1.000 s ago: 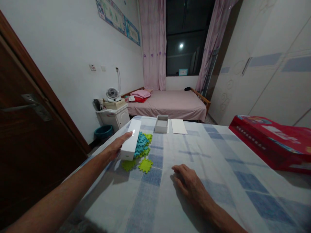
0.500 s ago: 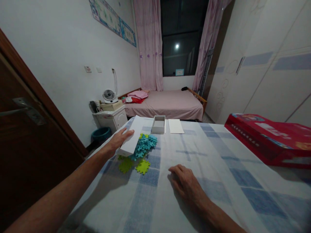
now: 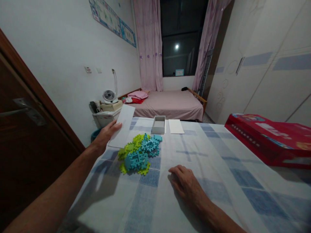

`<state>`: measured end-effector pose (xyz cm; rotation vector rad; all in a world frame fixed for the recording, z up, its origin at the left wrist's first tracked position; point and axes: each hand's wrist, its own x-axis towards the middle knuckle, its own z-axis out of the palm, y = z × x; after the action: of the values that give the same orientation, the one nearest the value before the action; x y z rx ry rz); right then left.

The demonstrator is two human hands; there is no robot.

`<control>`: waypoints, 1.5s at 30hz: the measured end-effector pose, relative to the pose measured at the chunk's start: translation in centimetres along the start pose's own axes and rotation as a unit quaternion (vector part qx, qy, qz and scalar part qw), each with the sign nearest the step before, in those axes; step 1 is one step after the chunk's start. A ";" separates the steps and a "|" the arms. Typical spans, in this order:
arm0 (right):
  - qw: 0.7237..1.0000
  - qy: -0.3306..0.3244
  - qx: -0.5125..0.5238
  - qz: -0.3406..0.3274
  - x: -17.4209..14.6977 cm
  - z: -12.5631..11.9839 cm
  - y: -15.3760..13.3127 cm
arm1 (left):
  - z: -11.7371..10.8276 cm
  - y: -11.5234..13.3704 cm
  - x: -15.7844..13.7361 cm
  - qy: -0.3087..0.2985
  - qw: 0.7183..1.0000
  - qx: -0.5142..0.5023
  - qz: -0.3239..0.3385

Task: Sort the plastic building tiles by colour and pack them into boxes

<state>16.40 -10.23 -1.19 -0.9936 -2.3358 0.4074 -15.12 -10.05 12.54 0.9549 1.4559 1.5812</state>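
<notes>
Holding the white box (image 3: 121, 126) clamped in our left hand (image 3: 104, 136) above the foam puzzle pieces (image 3: 139, 152), we should lift steadily while our right hand (image 3: 187, 184), grip relaxed, rests on the table (image 3: 213, 161).

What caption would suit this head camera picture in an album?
Left hand lifts a white box beside a pile of blue and green puzzle pieces; right hand rests flat on the checked tablecloth.

Across my checked tablecloth (image 3: 218, 168) sat a small open white tray (image 3: 158, 125), a white card (image 3: 176, 126) beside it, and a red box (image 3: 269, 139) on my right.
</notes>
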 end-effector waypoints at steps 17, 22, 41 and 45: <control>0.987 0.114 -0.040 -0.102 0.1 -3.0 -2.6 | 12.9 -8.2 -6.4 -0.205 0.882 -0.355 -0.232; 0.996 0.073 -0.045 -0.021 1.1 -5.4 0.8 | 15.3 -11.1 -6.5 -0.258 0.872 -0.345 -0.231; 0.954 0.047 -0.292 0.055 14.7 -4.7 10.7 | 14.6 -14.5 -6.6 -0.400 0.874 -0.199 -0.191; 0.964 0.045 -0.262 0.026 8.2 -6.4 9.5 | 14.6 -14.5 -6.3 -0.394 0.880 -0.179 -0.195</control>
<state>20.92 2.52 2.46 -1.2807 -2.3864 -0.2532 1.45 -8.91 -1.15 0.8609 0.6849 0.9299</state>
